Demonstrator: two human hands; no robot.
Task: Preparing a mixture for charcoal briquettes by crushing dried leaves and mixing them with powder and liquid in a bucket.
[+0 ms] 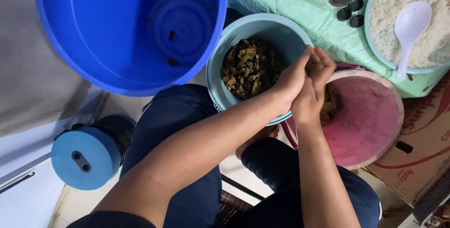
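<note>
My left hand (291, 79) and my right hand (315, 87) are pressed together, fingers closed around something small that I cannot make out. They hover over the gap between a light blue bucket (225, 36) and a pink bucket (370, 115). The light blue bucket holds a heap of brown dried leaves (246, 68). A few brown leaves lie in the pink bucket just beyond my right hand.
A large empty blue tub (117, 31) stands at the upper left. A round blue lidded container (84, 155) sits on the floor at left. A bowl of white grains (422, 22) with a white spoon (408, 26) rests on a green cloth. A cardboard box (422, 139) lies at right.
</note>
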